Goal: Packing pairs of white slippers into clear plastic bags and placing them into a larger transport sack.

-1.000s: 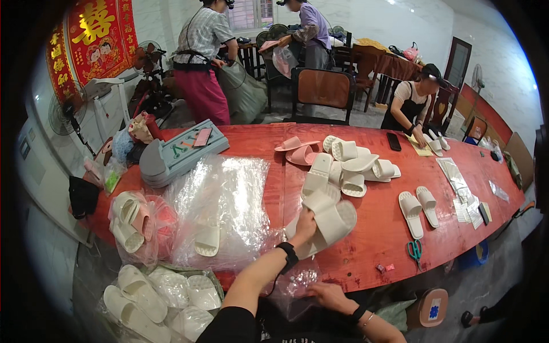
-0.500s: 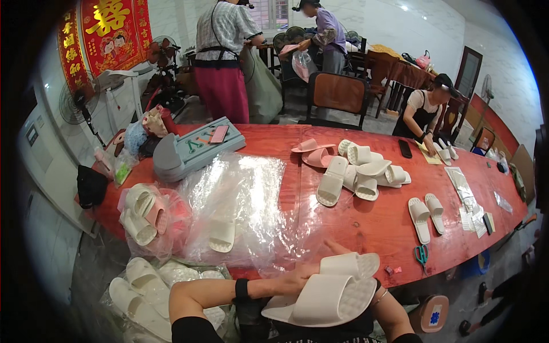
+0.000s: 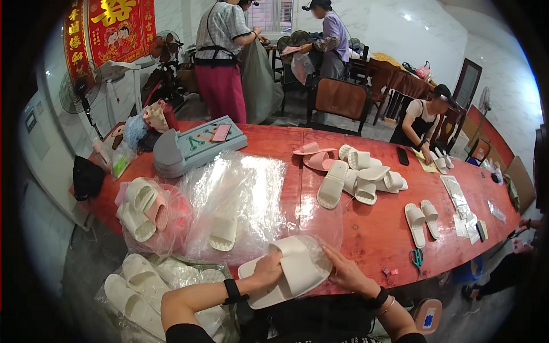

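Observation:
Above the near edge of the red table I hold a pair of white slippers [image 3: 300, 268], stacked and tilted with their toes to the right. My left hand [image 3: 267, 272] is closed on them near the strap, fingertips partly hidden. At the toe end, my right hand [image 3: 347, 271] has its fingers stretched along the slippers' edge. Clear plastic film [image 3: 327, 220] lies just beyond the toes; whether it wraps them I cannot tell. Another white slipper [image 3: 223, 233] rests among the clear plastic sheets [image 3: 246, 177] to the left.
White and pink slippers [image 3: 361, 174] are piled mid-table. Teal scissors [image 3: 417, 260] and a white pair [image 3: 422, 222] lie to the right. Bagged slippers [image 3: 140, 208] sit at left, more [image 3: 140, 291] below. A grey-blue plastic board [image 3: 197, 146] stands farther back. A person [image 3: 420, 123] works at far right.
The slippers have turned and risen a little toward the table. My left hand has shifted onto the strap area, and my right hand has come out from behind to the toe end.

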Motion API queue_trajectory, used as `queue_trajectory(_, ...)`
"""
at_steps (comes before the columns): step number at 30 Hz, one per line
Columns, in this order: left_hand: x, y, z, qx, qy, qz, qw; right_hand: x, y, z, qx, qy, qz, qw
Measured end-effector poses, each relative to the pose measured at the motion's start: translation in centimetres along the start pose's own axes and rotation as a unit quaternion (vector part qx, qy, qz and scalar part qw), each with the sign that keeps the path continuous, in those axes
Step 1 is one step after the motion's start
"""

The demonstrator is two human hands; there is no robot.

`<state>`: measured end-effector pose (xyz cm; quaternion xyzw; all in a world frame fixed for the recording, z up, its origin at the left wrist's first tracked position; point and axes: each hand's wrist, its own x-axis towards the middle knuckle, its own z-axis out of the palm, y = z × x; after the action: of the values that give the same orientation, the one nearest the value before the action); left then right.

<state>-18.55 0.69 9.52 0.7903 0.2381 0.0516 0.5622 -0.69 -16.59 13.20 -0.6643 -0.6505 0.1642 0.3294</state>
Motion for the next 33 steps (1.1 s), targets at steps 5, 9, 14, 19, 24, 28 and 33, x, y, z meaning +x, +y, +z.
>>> queue_trajectory(5, -0.2, -0.5, 1.3, -0.005, -0.073, 0.299, 0.951, 0.0, -0.2, -1.8, 0.048, -0.008, -0.004, 0.999)
queue_trajectory(9, 1.2, -2.6, 2.1, -0.004, -0.045, 0.168, 0.985, -0.9, -0.4, -1.4, 0.082, -0.068, 0.027, 0.994)
queue_trajectory(14, 2.5, -2.3, 0.8, 0.053, 0.045, 0.134, 0.989, -0.6, -1.5, -0.3, 0.044, -0.105, 0.057, 0.992)
queue_trajectory(19, 4.9, -2.2, 1.1, 0.202, 0.114, 0.094, 0.968, -1.4, -2.2, 2.7, -0.059, -0.075, 0.056, 0.994)
queue_trajectory(24, 3.8, -1.9, 1.5, 0.213, 0.081, 0.165, 0.96, -0.6, -0.3, 3.3, -0.085, 0.029, 0.101, 0.991)
queue_trajectory(28, 4.7, -1.4, 3.6, 0.174, 0.044, 0.218, 0.959, -2.6, 1.0, 1.8, 0.011, 0.006, 0.041, 0.999)
queue_trajectory(33, 8.5, -1.0, 6.0, -0.178, 0.068, 0.069, 0.979, -4.1, 0.5, 4.5, 0.037, 0.03, -0.006, 0.999)
